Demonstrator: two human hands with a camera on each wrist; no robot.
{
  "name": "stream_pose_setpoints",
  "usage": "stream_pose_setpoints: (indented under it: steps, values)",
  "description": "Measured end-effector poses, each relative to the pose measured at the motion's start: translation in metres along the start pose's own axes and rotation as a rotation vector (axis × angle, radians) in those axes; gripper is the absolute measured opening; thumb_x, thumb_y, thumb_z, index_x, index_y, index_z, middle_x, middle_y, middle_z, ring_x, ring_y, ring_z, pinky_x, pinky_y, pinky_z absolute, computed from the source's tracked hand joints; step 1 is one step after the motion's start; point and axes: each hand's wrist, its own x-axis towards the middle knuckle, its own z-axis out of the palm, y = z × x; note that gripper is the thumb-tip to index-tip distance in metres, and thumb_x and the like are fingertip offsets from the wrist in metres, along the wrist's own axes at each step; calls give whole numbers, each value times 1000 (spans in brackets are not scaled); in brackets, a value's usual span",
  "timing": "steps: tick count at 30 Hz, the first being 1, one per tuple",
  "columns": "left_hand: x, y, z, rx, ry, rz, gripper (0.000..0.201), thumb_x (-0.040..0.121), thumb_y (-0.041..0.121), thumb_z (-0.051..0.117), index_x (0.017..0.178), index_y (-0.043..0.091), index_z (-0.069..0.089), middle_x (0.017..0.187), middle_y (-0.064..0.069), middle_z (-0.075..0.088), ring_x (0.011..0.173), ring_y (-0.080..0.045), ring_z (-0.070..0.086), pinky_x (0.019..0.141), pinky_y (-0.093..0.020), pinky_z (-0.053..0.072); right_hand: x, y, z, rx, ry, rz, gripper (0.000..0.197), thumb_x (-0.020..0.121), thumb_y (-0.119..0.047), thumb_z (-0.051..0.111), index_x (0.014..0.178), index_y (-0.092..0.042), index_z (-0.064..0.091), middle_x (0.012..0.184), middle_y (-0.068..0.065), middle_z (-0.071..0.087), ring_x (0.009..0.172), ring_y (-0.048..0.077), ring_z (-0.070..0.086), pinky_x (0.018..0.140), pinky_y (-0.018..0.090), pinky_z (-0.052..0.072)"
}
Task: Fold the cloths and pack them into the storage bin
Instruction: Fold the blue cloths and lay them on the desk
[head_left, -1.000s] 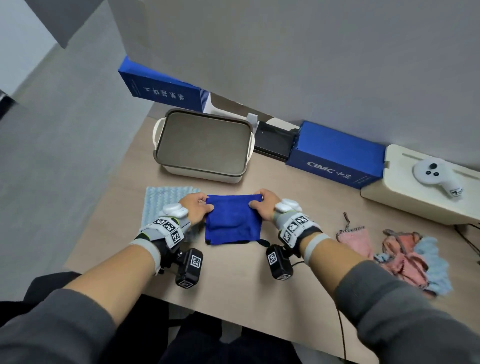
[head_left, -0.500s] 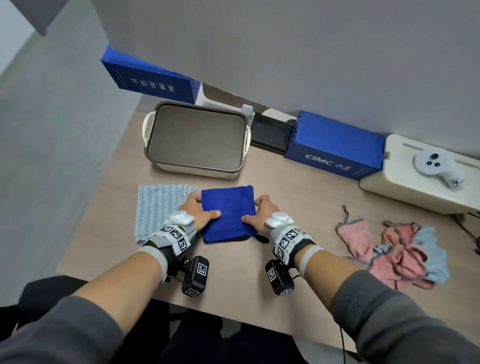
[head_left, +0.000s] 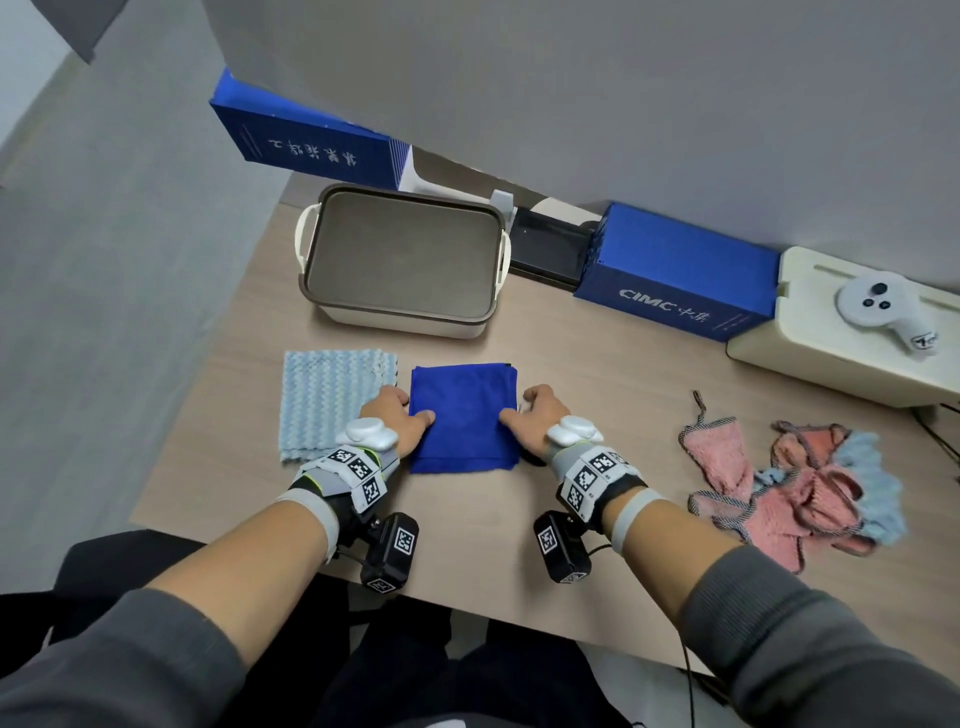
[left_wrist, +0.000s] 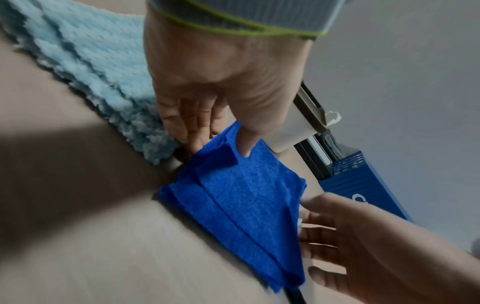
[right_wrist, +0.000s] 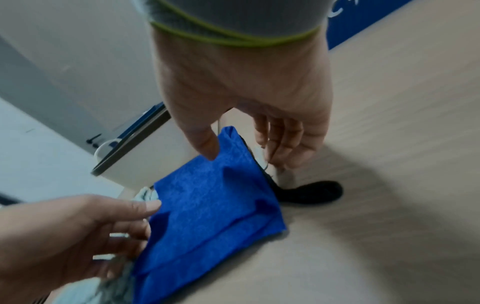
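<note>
Head view: "CIMC" on blue box (head_left: 675, 280).

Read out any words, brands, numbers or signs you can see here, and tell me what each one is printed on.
"CIMC", then two small Chinese characters I cannot make out: white print on the blue cardboard box right of the storage bin.
White Chinese characters on the leaning blue box behind the bin: upside down, unreadable.
Small dark mark on the white handheld controller: too small to read.
Black-and-white square code tags on both wrist rigs: patterns, no words.
</note>
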Motion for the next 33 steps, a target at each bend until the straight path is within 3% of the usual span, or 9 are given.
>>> stream_pose_setpoints:
  steps: [3, 9, 13, 17, 19, 21, 25, 29, 33]
  values:
    - [0, 11, 3, 62, -48, -4, 42, 77, 43, 71, 102, 11, 62, 99, -7, 69, 89, -30, 64, 75, -35, 50, 3, -13, -1, -116, -19, -4, 50, 74, -59, 62, 101, -17, 60, 103, 4, 65, 89, 29, 64, 69, 34, 48]
    - [-2, 36, 12, 80, 10, 47, 42, 86, 32, 65, 120, 10, 54, 112, -10, 64, 101, -33, 60, 73, -30, 37, 4, -12, 0, 35, 40, -9, 31, 76, -39, 63, 96, -20, 49, 95, 2, 61, 79, 26, 56, 58, 30, 36]
    - [1, 49, 18, -126, 132, 118, 51, 78, 23, 73, 123, 11, 51, 120, -11, 59, 107, -31, 59, 83, -33, 43, 6, 8, -15, 235, 112, -31, 28, 80, -32, 66, 102, -22, 51, 90, -6, 56, 81, 21, 57, 72, 31, 46]
    - [-13, 64, 30, -7, 289, 337, 57, 74, 18, 73, 126, 14, 51, 129, -14, 48, 120, -33, 45, 93, -40, 42, 0, 46, -39, 371, 198, -21, 12, 82, -24, 66, 94, -25, 64, 86, -8, 63, 80, 14, 60, 75, 23, 45]
    - [-23, 72, 39, 96, 177, 455, 56, 78, 27, 70, 131, 24, 51, 145, -12, 36, 133, -34, 32, 101, -44, 40, -10, 73, -55, 375, 231, -41, 7, 83, -23, 66, 77, -25, 66, 76, -11, 65, 71, 9, 58, 68, 19, 45]
    - [-31, 77, 53, 293, -30, 448, 64, 83, 45, 64, 142, 38, 39, 162, -7, 7, 147, -34, 8, 112, -49, 30, -22, 105, -72, 384, 279, -31, 17, 84, -20, 66, 68, -24, 65, 69, -13, 64, 63, 4, 55, 63, 20, 43]
    - [-29, 85, 68, 460, -161, 310, 77, 87, 60, 52, 151, 43, 13, 161, -4, -20, 148, -34, -15, 119, -53, 11, -40, 174, -120, 358, 446, 96, 5, 86, -21, 65, 86, -25, 68, 86, -6, 69, 76, 11, 61, 76, 24, 51]
    - [-29, 97, 77, 365, -95, 239, 72, 87, 54, 56, 150, 38, 23, 163, -6, -12, 149, -34, -9, 117, -56, 15, -54, 241, -187, 258, 627, 260, 37, 84, -38, 60, 117, -21, 60, 117, 0, 61, 98, 21, 61, 90, 36, 52]
    - [-40, 118, 94, 196, 107, 280, 43, 86, 40, 62, 126, 26, 55, 148, -11, 34, 135, -35, 29, 104, -45, 36, -40, 316, -232, 198, 704, 559, 56, 84, -46, 52, 130, -14, 51, 133, 19, 54, 122, 36, 50, 103, 43, 40]
